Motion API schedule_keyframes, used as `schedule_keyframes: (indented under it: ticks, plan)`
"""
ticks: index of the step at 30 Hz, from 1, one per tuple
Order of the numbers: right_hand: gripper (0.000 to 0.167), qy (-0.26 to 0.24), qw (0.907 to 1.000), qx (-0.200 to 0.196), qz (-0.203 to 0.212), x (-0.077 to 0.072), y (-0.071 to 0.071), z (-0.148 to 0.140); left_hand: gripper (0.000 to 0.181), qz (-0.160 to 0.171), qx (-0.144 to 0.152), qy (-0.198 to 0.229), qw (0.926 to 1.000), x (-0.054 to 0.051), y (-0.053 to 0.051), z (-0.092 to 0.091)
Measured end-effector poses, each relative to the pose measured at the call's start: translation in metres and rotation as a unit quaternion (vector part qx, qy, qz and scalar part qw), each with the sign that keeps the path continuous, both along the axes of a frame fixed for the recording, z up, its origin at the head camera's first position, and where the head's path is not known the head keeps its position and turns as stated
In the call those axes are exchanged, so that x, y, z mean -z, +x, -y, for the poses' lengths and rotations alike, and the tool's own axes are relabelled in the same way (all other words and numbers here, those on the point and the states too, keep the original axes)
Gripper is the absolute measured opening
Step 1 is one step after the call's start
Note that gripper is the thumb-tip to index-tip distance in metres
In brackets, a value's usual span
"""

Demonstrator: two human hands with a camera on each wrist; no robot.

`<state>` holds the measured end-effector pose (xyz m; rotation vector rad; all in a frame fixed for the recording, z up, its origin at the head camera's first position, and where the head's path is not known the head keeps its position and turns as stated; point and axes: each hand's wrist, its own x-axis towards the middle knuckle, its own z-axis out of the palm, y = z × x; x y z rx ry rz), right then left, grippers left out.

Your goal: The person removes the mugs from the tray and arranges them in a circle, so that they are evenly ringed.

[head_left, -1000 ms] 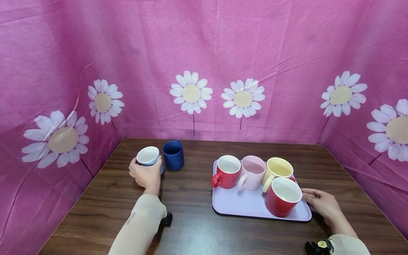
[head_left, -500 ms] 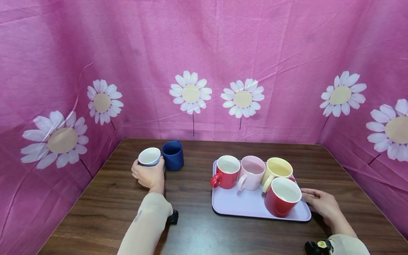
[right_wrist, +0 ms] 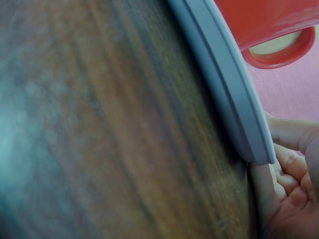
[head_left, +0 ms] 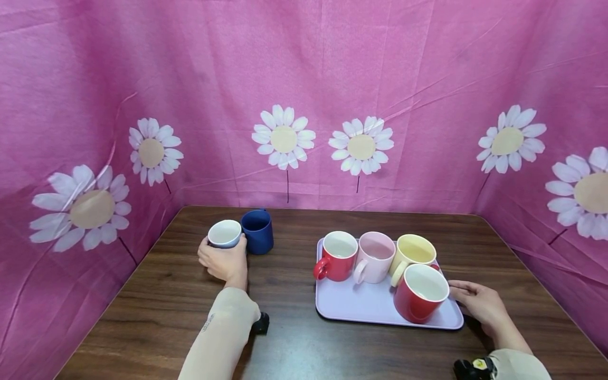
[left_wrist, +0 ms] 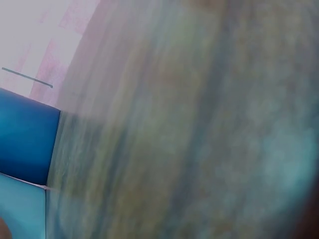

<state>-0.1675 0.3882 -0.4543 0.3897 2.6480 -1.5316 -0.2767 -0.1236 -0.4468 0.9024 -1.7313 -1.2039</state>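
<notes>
In the head view my left hand (head_left: 224,262) grips a light blue mug (head_left: 225,241) with a white inside, its fingers and thumb around the side. The mug stands upright, close beside a dark blue mug (head_left: 258,233); the left wrist view shows parts of the light blue mug (left_wrist: 22,206) and the dark blue mug (left_wrist: 27,137). At the right, my right hand (head_left: 482,306) holds the right edge of a lilac tray (head_left: 356,306). In the right wrist view its thumb is at the tray rim (right_wrist: 234,94), with its other fingers partly hidden beside the corner.
On the tray stand a red mug (head_left: 340,258), a pink mug (head_left: 377,258), a yellow mug (head_left: 418,250) and, nearer the front, another red mug (head_left: 418,301). The wooden table (head_left: 294,338) ends at a pink curtain (head_left: 323,63) with printed daisies.
My left hand has moved slightly right with the light blue mug, bringing it up against or very near the dark blue mug. My right hand and the tray stay in place.
</notes>
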Motion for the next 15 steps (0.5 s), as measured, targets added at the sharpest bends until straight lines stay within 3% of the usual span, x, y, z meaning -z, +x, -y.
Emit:
schedule_keyframes:
  ticks: [15]
  plan:
    - [0.057,-0.002,1.0000,0.000,-0.001,-0.0004,0.0000,-0.0005,0.098,-0.002,0.005,0.003,1.0000,0.0016,0.0021,-0.0061]
